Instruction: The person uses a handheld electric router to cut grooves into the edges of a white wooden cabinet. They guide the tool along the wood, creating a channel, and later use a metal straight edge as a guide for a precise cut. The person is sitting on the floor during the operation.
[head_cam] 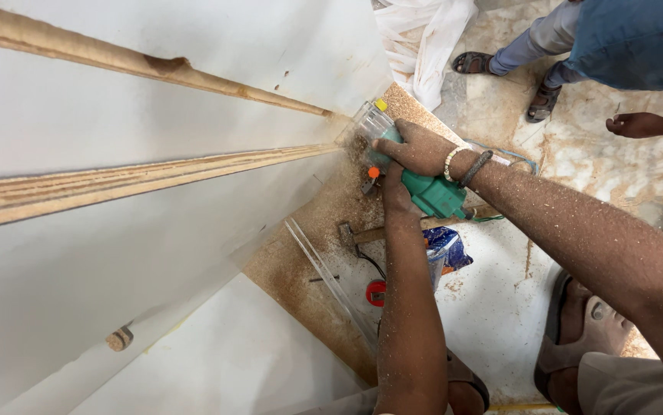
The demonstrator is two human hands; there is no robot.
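Below, a blue package (448, 247) lies on the sawdusty floor (500, 300); both hands, left hand (397, 194) and right hand (417, 148), have fingers clamped on the green trimmer (433, 196) at the white board's (116, 115) corner.

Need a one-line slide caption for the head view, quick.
Both sawdust-covered hands, left and right, grip a green trimmer against the edge of white laminated boards.

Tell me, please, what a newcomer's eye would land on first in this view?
Probably the green power tool at centre, gripped by the right hand from above and the left hand below, at the end of the white boards' raw wooden edges. Sawdust coats the arms and surface; another person's sandalled feet stand top right.
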